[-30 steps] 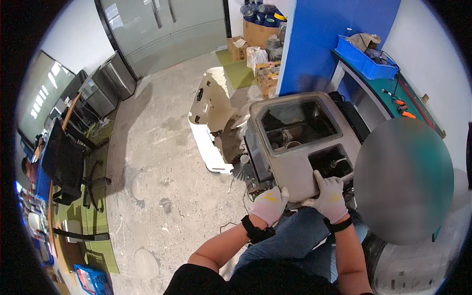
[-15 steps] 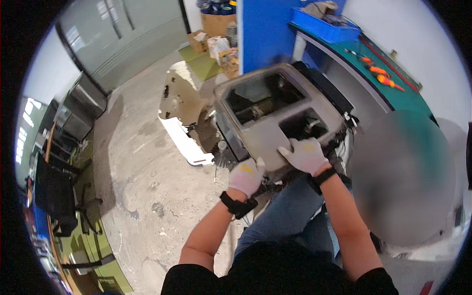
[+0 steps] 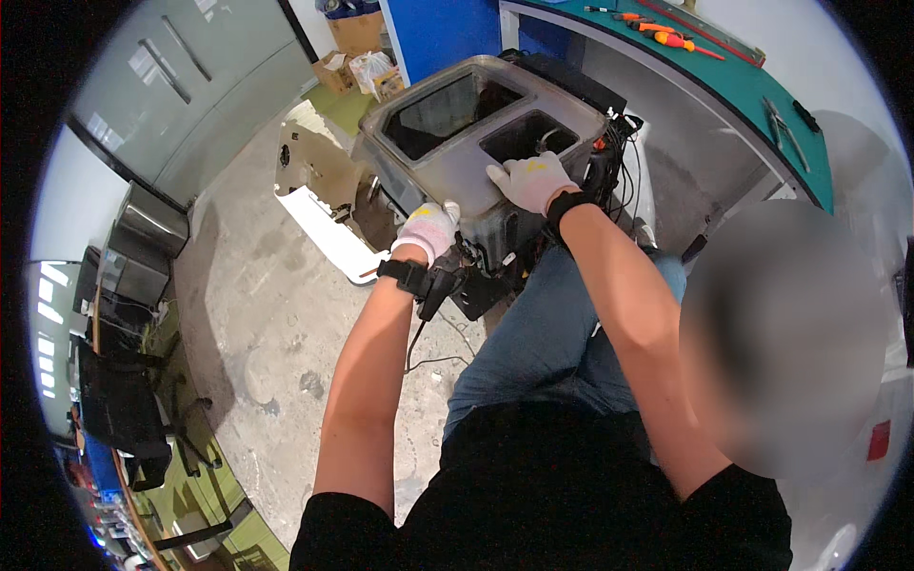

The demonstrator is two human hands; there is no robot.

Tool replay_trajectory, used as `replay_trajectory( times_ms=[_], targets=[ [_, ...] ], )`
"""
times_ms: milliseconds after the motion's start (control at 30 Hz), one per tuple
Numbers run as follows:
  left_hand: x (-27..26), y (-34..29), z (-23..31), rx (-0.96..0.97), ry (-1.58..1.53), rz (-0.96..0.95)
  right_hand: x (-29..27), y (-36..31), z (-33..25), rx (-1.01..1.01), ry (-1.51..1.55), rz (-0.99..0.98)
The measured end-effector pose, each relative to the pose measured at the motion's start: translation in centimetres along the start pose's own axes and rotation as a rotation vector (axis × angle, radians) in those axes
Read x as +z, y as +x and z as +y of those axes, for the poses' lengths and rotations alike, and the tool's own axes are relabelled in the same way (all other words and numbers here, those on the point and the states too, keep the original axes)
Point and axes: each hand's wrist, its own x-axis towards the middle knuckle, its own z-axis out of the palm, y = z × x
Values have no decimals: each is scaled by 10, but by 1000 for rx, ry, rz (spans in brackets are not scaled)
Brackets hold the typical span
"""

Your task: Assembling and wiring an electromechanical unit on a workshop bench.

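A grey metal machine housing (image 3: 447, 143) with two rectangular openings in its top stands in front of my knees. My left hand (image 3: 427, 228), in a white glove, grips its near left corner. In a matching glove, my right hand (image 3: 526, 181) lies on the top rim beside the smaller opening, fingers curled over the edge. Black cables (image 3: 609, 162) hang from the housing's right side, and dark parts (image 3: 476, 276) show under its near edge.
A white and beige panel (image 3: 319, 205) lies on the concrete floor left of the housing. A green-topped workbench (image 3: 762, 105) with screwdrivers runs along the right. Cardboard boxes (image 3: 357, 57) and a blue cabinet (image 3: 443, 33) stand behind. Grey cabinets and chairs fill the left.
The view has swung down and right, so the housing now sits higher in the picture. Both hands stay on its near edge; my left hand has slid to the corner.
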Motion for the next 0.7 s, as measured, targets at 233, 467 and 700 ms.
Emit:
replay_trajectory(
  times_ms=[233,467,700],
  targets=[
    [7,-5,-4,134,120,91,6,-6,1,-84,-23,60],
    [14,-17,0,52,-377,277,1,-2,-3,26,39,111],
    [2,-33,18,-40,-449,283,12,-8,-1,-42,23,327]
  ],
)
